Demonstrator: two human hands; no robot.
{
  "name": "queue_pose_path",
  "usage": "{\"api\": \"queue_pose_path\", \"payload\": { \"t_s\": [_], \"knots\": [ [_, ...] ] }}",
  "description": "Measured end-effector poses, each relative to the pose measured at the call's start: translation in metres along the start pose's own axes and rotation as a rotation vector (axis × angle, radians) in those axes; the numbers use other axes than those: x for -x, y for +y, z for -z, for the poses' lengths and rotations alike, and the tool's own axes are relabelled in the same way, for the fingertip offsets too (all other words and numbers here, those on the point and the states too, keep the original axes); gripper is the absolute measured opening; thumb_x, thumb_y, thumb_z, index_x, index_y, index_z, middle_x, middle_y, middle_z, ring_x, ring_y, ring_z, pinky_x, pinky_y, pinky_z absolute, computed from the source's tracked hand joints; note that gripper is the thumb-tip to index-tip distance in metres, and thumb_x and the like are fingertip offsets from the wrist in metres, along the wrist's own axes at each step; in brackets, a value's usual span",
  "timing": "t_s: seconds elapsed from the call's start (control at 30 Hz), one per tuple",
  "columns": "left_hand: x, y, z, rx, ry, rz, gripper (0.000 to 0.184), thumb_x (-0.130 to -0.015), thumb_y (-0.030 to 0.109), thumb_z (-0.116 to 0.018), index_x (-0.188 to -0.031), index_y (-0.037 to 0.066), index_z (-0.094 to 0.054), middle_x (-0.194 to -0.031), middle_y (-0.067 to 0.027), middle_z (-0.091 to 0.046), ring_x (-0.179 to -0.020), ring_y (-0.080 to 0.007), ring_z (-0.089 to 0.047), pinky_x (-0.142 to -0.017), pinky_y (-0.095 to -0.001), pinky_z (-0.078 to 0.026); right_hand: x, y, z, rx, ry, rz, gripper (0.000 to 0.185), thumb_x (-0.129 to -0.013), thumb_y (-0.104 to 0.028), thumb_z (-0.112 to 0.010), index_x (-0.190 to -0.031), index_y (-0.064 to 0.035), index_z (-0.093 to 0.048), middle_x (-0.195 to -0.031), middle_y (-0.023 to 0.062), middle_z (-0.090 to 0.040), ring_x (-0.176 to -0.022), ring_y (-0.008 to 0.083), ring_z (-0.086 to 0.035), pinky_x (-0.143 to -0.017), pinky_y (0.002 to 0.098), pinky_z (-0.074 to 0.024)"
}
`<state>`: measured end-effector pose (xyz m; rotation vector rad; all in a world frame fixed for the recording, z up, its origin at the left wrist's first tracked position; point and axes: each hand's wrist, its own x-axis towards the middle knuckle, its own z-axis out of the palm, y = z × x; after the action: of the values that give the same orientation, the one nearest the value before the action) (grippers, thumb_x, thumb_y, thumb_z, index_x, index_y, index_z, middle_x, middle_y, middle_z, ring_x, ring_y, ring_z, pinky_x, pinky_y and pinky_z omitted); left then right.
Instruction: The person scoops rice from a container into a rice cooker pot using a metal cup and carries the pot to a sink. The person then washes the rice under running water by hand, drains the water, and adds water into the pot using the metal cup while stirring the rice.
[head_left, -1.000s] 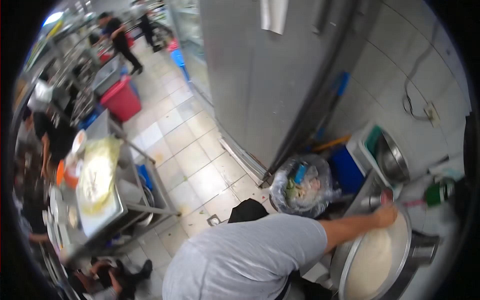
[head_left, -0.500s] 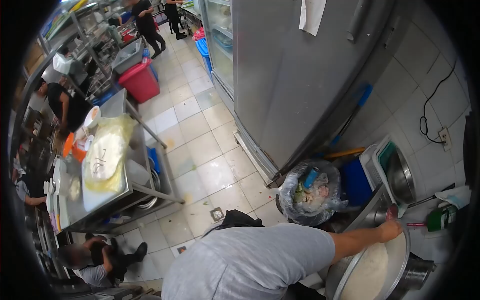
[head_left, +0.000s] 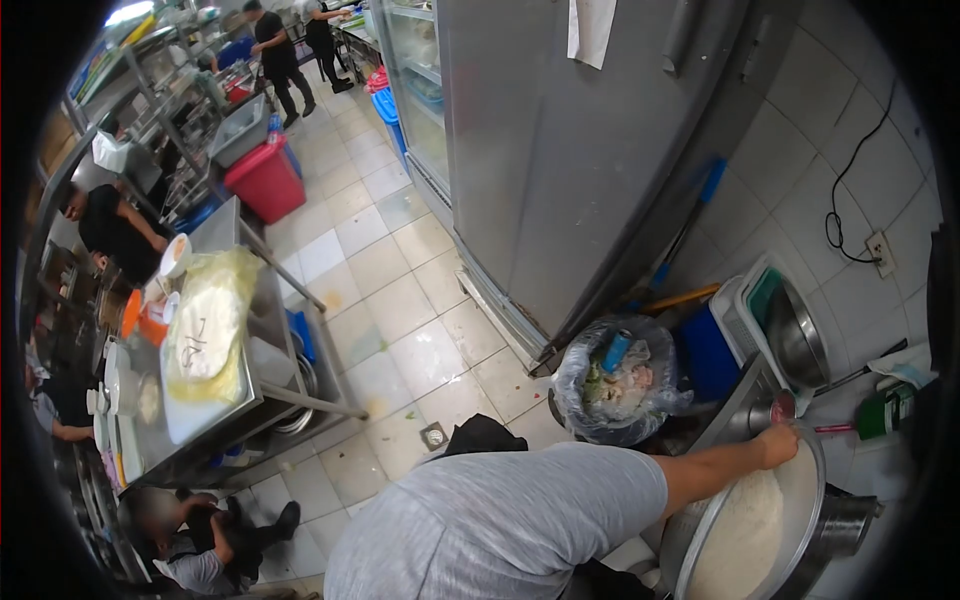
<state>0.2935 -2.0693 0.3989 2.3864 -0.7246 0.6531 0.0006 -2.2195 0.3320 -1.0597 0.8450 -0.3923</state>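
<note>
From the bottom edge a grey short sleeve and my bare left arm reach right over a large metal pot (head_left: 688, 578). My left hand (head_left: 777, 446) is closed at the pot's upper rim, beside a small red object (head_left: 783, 406). What its fingers hold is too small to tell. Pale, off-white grainy contents (head_left: 742, 535) lie in the pot, heaped toward its left side. My right hand is out of view.
A lined bin (head_left: 620, 385) with food scraps stands by the tall grey fridge (head_left: 560, 170). Metal bowls (head_left: 797, 335) lean right. Left: a steel table (head_left: 215, 228) with a yellow bag (head_left: 210, 325), a seated person (head_left: 215, 545) and several standing co-workers.
The view has swung right, then slightly back left, and is sharper than at first. My left hand has stayed by the pot's upper rim. The seated person shows more fully than at first.
</note>
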Motion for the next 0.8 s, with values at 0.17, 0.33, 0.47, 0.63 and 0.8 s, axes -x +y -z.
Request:
{"api": "queue_pose_path", "payload": {
  "t_s": [0.17,0.33,0.47,0.63,0.8],
  "knots": [
    [-0.003,0.004,0.019,-0.200,-0.182,0.063,0.019,-0.066,0.014,-0.049,-0.070,0.000,-0.062,-0.078,-0.0197,-0.058,-0.081,-0.0346,-0.053,-0.079,-0.0656,-0.028,0.010,-0.034,0.075,-0.094,0.131,0.081,0.032,-0.067,-0.004,-0.046,-0.098,0.0048,-0.043,-0.099,0.0184,-0.042,-0.089,0.0322,-0.040,-0.076,0.0518,-0.0411],
    [0.004,-0.005,0.041,-0.350,-0.233,-0.236,0.012,-0.069,0.012,-0.051,-0.062,0.008,-0.061,-0.057,-0.0094,-0.058,-0.051,-0.0177,-0.057,-0.045,-0.0320,-0.046,0.077,-0.049,0.191,-0.428,0.446,0.234,0.029,-0.067,-0.002,-0.047,-0.095,0.0044,-0.045,-0.096,0.0183,-0.044,-0.085,0.0327,-0.044,-0.073,0.0518,-0.0440],
    [-0.011,-0.036,0.002,-0.124,-0.119,-0.496,0.022,-0.075,0.021,-0.049,-0.070,0.002,-0.059,-0.069,-0.0154,-0.058,-0.062,-0.0304,-0.056,-0.058,-0.0389,-0.045,0.117,-0.035,0.257,-0.903,0.720,0.375,0.027,-0.066,-0.001,-0.047,-0.093,0.0040,-0.047,-0.093,0.0182,-0.045,-0.082,0.0331,-0.047,-0.071,0.0518,-0.0464],
    [-0.012,-0.004,0.008,-0.030,-0.051,-0.452,0.008,-0.069,0.012,-0.054,-0.072,0.006,-0.058,-0.072,-0.0126,-0.054,-0.070,-0.0307,-0.053,-0.062,-0.0377,-0.042,0.092,-0.035,0.286,-1.111,0.692,0.368,0.053,-0.052,-0.010,-0.048,-0.104,-0.0023,-0.040,-0.117,0.0198,-0.032,-0.102,0.0402,-0.035,-0.091,0.0555,-0.0265],
    [-0.007,-0.004,0.019,0.008,-0.059,-0.418,0.007,-0.068,0.011,-0.055,-0.071,0.005,-0.057,-0.074,-0.0125,-0.054,-0.070,-0.0305,-0.053,-0.062,-0.0375,-0.042,0.112,-0.041,0.281,-1.089,0.636,0.354,0.047,-0.051,-0.008,-0.049,-0.094,0.0079,-0.039,-0.096,0.0229,-0.041,-0.094,0.0403,-0.039,-0.089,0.0549,-0.0310]
  ]
}}
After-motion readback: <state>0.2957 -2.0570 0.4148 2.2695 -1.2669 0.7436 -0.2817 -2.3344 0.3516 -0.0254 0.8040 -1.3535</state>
